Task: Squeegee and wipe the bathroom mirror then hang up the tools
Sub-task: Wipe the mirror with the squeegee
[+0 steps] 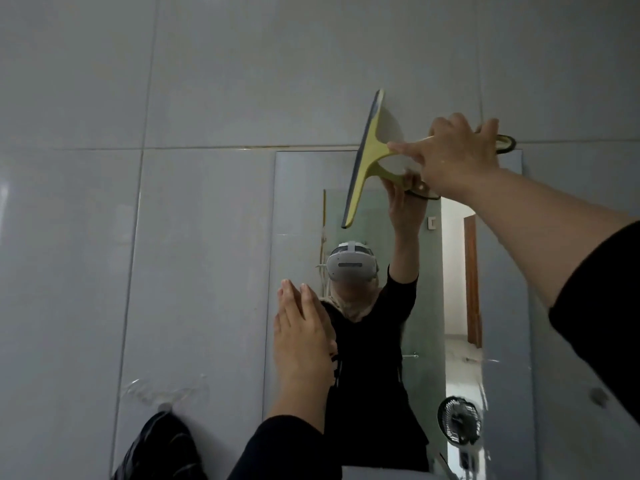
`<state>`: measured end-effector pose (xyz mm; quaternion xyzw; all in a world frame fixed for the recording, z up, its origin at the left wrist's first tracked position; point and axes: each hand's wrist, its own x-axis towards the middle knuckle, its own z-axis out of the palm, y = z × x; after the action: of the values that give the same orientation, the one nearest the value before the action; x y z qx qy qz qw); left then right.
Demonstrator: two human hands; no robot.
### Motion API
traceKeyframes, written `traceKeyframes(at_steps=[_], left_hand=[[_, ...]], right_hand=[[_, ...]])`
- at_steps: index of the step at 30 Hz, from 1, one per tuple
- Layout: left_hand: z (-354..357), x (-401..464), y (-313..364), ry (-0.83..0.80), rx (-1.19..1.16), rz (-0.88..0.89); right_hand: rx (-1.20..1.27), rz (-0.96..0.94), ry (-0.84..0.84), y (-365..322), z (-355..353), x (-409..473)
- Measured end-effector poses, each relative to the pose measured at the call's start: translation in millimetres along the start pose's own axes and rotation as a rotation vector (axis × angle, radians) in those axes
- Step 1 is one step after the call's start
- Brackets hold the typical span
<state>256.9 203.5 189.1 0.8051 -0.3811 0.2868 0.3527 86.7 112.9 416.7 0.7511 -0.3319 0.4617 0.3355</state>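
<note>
A frameless mirror (pixel 298 209) hangs on the grey tiled wall. My right hand (pixel 453 154) grips the handle of a yellow-green squeegee (pixel 363 157) raised at the mirror's top edge. Its dark blade runs nearly upright, tilted, with the upper part over the tile above the glass. My left hand (pixel 301 334) is flat with fingers together, resting on the mirror's left side. The mirror reflects a person in black wearing a headset.
A clear suction hook (pixel 166 396) sticks to the tile left of the mirror, with a dark cloth (pixel 162 445) hanging below it. A small black fan (pixel 459 424) shows low in the mirror. A round knob (pixel 599 396) sits on the wall at right.
</note>
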Motion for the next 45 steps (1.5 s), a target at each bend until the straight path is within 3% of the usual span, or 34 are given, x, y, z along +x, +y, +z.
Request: traceKeyframes(at_steps=[12,20,35,41,45], left_hand=[[9,3,-2,0.039,0.015,-0.005],[13,3,-5,0.067,0.033,0.024],[22,8,-17,0.100,0.011,0.076],[25,-19,-26,0.135,-0.016,0.003],[34,-41,-32,0.043,-0.050,-0.095]], right_hand=[[0.007,0.269,-0.136,86,6,-45],[0.235,0.417,-0.179,104,23,-72],[0.896,0.729,0.020,-28,55,-114],[0.926,0.627,-0.009,-92,44,-120],[0.952,0.497,-0.085,-135,36,-124]])
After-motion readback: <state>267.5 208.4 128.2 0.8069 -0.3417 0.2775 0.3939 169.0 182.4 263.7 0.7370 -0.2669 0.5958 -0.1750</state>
